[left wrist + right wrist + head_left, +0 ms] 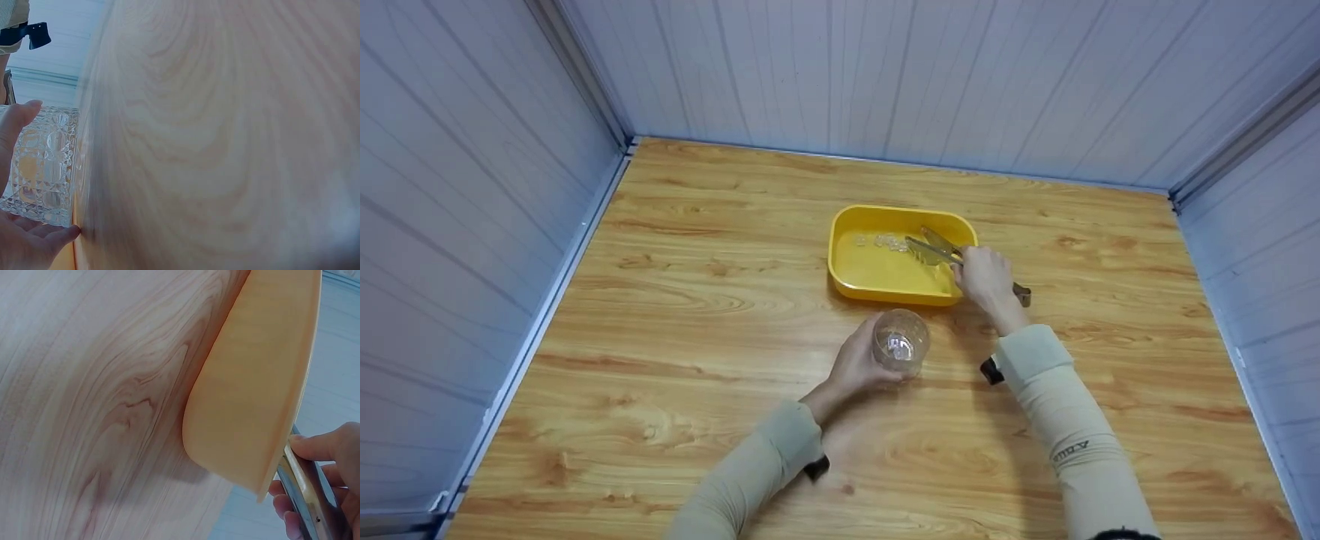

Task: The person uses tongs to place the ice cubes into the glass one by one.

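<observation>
- Left hand (856,361): grasping the clear glass (901,341), upright, near the yellow container (877,276) on the desk (720,315).
- Right hand (988,277): gripping the metal tongs (934,251), tips inside the container.
- Clear pieces (891,241): inside the container, near the tong tips.

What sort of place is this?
Probably a small booth set up for recording: pale panelled walls enclose a wood-grain surface on three visible sides, and black devices show by both sleeves.
</observation>
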A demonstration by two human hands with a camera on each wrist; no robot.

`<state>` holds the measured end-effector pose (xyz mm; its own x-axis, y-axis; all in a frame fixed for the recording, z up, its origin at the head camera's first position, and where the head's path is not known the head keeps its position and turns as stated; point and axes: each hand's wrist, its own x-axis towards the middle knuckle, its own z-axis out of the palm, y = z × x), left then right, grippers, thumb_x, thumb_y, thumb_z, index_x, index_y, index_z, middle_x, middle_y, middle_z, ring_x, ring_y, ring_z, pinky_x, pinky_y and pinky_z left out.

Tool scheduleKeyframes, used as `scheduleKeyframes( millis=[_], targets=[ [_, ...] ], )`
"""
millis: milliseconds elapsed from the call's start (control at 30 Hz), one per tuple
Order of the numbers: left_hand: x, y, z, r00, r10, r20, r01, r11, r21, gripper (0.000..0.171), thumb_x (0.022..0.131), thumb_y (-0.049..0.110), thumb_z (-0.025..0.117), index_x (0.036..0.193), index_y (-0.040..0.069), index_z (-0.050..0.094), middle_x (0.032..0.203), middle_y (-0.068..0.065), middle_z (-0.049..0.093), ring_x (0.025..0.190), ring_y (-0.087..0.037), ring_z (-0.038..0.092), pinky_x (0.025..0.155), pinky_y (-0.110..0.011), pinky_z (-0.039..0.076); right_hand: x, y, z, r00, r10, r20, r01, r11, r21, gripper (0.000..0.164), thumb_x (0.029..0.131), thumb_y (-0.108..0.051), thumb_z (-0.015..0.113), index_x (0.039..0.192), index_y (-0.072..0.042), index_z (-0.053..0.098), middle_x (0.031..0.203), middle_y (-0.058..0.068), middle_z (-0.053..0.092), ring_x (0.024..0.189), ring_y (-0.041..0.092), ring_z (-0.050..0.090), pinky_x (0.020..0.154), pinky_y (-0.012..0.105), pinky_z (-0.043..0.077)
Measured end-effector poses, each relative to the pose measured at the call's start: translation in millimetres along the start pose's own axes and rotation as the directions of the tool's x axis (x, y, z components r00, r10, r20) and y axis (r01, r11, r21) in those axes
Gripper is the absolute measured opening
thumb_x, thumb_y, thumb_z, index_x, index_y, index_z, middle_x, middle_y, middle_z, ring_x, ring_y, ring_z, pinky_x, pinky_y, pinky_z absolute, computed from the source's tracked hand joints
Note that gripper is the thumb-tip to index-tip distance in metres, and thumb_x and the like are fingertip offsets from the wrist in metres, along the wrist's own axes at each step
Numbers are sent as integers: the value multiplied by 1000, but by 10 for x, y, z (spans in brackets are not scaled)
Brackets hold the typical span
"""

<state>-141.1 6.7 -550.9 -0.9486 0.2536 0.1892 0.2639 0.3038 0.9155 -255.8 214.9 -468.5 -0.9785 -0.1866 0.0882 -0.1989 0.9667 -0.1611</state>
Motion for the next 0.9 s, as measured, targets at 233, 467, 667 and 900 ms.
scheduleKeyframes(
  millis=[233,467,667,900],
  targets=[
    [6,1,-6,1000,24,-4,-24,1000,-6,95,47,16,85,129,6,38,124,-7,49,114,-21,44,98,-32,33,22,-17,-5,999,-22,-23,22,1000,-12,21,81,-17,57,73,2,58,66,18,58,59,35,56,48,47,46],
    [6,-7,1,1000,22,2,-22,1000,-19,93,47,17,85,128,7,39,122,-6,50,113,-21,45,97,-32,34,41,-67,-3,1000,-16,-11,16,1000,-19,22,81,-18,58,74,3,60,70,20,59,64,39,57,54,50,46],
    [1,-12,6,1000,15,2,-15,1000,-16,94,47,18,85,128,8,39,123,-5,50,113,-20,45,98,-32,33,66,-98,-10,1000,-15,8,15,999,-41,23,82,-19,58,78,3,62,72,20,60,66,38,58,54,49,47],
    [4,-10,-4,1000,18,2,-18,1000,0,95,47,16,85,129,7,38,124,-6,49,114,-21,45,98,-32,33,103,-116,-21,999,-12,36,13,999,-38,22,83,-19,58,83,3,62,75,19,61,67,35,58,55,48,47]
  ],
)
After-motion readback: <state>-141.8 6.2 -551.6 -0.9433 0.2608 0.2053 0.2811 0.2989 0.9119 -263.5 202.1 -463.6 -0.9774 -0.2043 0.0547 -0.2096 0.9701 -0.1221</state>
